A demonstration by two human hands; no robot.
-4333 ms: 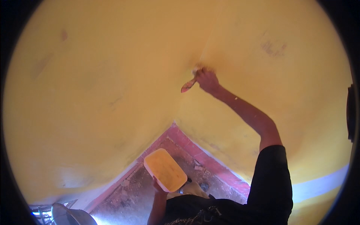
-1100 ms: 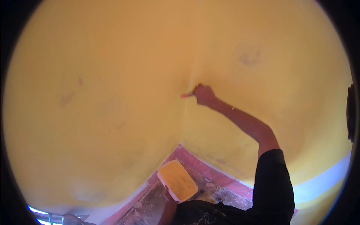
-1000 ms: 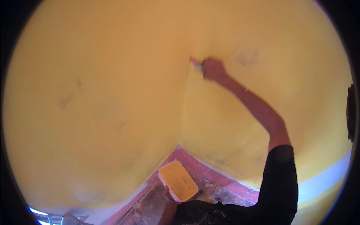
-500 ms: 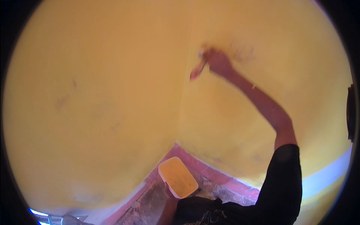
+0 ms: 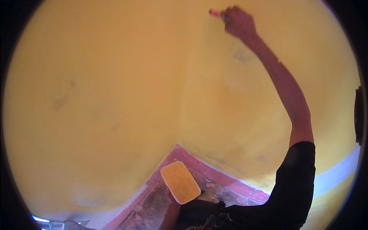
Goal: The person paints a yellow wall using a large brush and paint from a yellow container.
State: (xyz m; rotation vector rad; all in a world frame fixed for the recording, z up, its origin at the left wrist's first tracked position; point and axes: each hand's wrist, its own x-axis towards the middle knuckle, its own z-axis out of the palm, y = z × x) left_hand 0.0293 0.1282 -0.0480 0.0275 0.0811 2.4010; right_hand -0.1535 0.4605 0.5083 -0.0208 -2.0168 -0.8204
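Note:
My right hand is closed round a paintbrush with a pinkish handle, high on the yellow right-hand wall just right of the corner crease; its bristles are hidden behind my fingers. Low in the middle, my left hand grips a pale rectangular plastic tub with orange-yellow paint inside, held above the floor by the corner. Only part of that hand shows beside the tub.
The left yellow wall carries faint smudges. Pink skirting borders a dusty, paint-flecked floor with debris. A grey metal object sits at the lower left; a dark shape is at the far right edge.
My right hand and brush have moved up and to the right along the wall, with the arm extending further. The tub stays in my left hand, almost still over the last second.

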